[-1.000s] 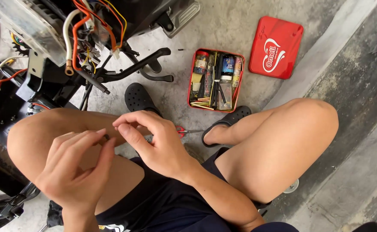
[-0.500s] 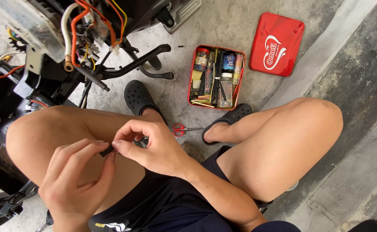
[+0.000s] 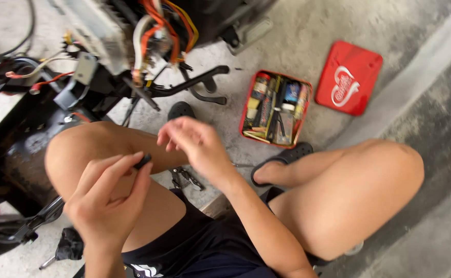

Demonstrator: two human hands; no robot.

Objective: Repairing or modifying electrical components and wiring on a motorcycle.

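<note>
Black small part (image 3: 143,161) pinched in left hand (image 3: 104,206) fingertips; right hand (image 3: 197,146), fingers released, hovers just beside it, left of red tin (image 3: 276,108).

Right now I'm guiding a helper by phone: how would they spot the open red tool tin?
On the grey concrete floor, ahead of the seated person's knees, lies the shallow rectangular red metal tin, crammed with small tools. Unlike the flat red lid to its right, it is open and full.

left hand (image 3: 104,206) fingers pinched; right hand (image 3: 197,146) fingers loosely spread.
</note>
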